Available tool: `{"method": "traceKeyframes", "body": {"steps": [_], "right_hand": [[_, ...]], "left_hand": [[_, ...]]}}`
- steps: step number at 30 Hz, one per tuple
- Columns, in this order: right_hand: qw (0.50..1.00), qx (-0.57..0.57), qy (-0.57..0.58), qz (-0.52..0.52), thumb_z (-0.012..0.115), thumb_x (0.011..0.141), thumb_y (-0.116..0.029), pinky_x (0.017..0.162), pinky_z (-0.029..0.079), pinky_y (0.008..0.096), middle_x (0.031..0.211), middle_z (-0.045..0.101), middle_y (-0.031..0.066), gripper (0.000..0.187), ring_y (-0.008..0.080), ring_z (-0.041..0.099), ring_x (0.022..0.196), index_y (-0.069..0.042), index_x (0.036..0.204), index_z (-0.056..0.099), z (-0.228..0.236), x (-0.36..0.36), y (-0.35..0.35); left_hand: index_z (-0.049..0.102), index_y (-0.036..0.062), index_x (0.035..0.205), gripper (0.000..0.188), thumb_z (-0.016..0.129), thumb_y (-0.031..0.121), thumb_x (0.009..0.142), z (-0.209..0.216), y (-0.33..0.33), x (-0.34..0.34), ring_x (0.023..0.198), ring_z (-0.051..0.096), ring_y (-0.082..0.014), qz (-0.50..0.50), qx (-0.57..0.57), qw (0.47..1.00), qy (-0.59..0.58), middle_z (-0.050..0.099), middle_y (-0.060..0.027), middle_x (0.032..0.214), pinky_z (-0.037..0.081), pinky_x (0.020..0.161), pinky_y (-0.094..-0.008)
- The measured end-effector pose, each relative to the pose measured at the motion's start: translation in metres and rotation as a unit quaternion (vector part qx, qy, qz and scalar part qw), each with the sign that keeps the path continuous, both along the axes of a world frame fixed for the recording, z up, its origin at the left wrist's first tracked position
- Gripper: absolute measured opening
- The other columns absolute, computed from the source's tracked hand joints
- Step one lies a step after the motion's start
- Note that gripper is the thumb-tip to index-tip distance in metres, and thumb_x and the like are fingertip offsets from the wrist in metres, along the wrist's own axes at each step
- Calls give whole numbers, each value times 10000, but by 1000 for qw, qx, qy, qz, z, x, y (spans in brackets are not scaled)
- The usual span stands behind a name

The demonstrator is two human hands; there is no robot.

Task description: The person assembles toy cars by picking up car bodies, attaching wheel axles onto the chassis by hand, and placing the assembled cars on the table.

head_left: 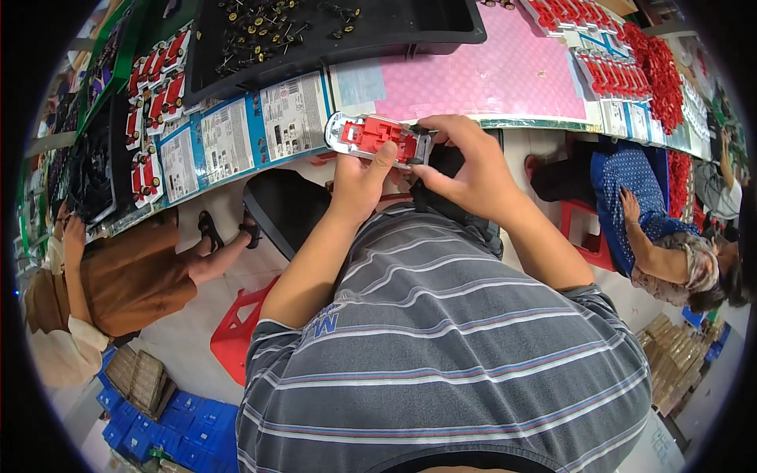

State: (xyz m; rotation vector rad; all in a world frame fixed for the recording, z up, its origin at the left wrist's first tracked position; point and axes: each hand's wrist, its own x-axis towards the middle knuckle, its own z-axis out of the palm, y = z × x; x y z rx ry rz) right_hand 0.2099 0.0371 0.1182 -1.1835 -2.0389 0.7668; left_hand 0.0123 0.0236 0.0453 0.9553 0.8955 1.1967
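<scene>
Across the middle of the worktop [544, 124], the pink sheet [489, 91] is lying flat, giving a hand open passage inward from the near edge. Left of that lane, toward the far edge, the raised rim of the black tray [441, 49] is standing in the way. Between tray and near edge, flat printed cards [229, 130] are leaving a low strip, while red-and-white cars [166, 96] are crowding the left end. Toward the right end, rows of red-and-white parts [615, 76] and a red heap [654, 75] are closing the lane. At the near edge, the left hand [359, 177], right hand [477, 169] and toy car [371, 130] are taking up room.
</scene>
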Motion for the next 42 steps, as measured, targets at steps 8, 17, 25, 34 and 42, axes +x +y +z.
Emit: {"method": "traceKeyframes", "body": {"steps": [8,17,25,34,42], "right_hand": [[997,-42,-28,52,834,714,-163,869,516,369,1153,641,138,606,270,625,1000,-28,1249,584,-3,-15,2],[995,65,0,74,831,779,-206,808,516,338,1137,637,97,498,211,630,940,-38,1198,622,29,-22,77],[955,125,-239,121,806,765,-231,975,487,419,1148,622,223,518,405,602,1102,0,1197,638,9,-66,251],[926,299,-37,229,796,746,-170,941,500,410,1147,644,198,404,376,613,1086,-8,1098,680,-14,-77,254],[958,144,-209,130,803,776,-129,928,518,372,1205,634,139,543,309,635,1076,-86,1282,612,-35,-54,266]], "left_hand": [[536,9,1232,452,703,318,947,3,-16,-6,991,591,-121,33,38,999,2,621,-56,1121,490,866,-284],[472,15,1297,460,656,290,977,-3,-16,-28,716,622,-114,63,-23,994,-89,655,-80,999,494,582,-227],[446,39,1346,467,600,317,1004,-8,-8,-24,753,620,-155,31,-22,997,-67,649,-101,1022,475,581,-250],[468,30,1322,469,620,327,994,-11,-13,-36,733,608,-125,49,-26,995,-77,651,-85,995,479,576,-236],[576,23,1077,304,654,300,979,2,-3,-28,679,591,-88,59,-31,991,-115,664,-56,880,466,572,-218]]}}
